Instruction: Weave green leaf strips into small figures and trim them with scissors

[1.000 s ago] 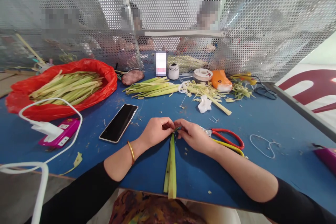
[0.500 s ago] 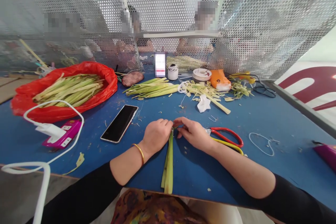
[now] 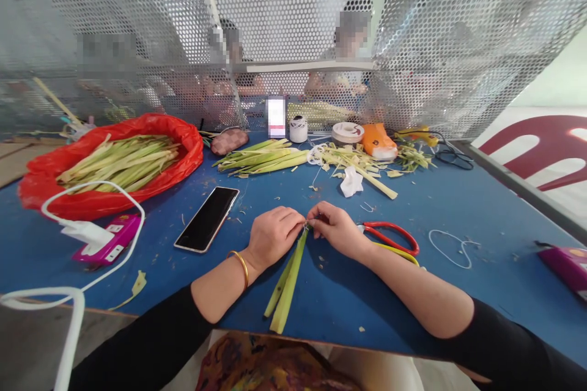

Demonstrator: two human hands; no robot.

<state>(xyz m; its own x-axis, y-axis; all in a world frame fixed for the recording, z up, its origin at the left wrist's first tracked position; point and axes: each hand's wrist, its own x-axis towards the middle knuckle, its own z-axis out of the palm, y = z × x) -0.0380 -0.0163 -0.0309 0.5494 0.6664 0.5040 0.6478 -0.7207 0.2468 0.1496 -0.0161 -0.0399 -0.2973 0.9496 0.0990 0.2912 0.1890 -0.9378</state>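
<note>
A bundle of green leaf strips [image 3: 287, 284] lies on the blue table [image 3: 413, 293], its near end at the table's front edge. My left hand [image 3: 274, 235] and my right hand [image 3: 337, 229] both pinch the far tip of the bundle, fingers curled and meeting at about the same spot. A thin white thread seems to sit at that tip; I cannot make it out clearly. Red-handled scissors [image 3: 392, 238] lie just right of my right hand.
A black phone [image 3: 207, 218] lies left of my hands. A red bag of leaf strips [image 3: 117, 162], a loose pile of strips [image 3: 266, 156], trimmings, thread spools [image 3: 298, 128], a pink power strip [image 3: 106, 238] with white cable and a perforated screen [image 3: 293, 18] with people behind surround the work.
The near end of the bundle has swung to the left, so it now lies slanted. Both hands stay pinched at its far tip.
</note>
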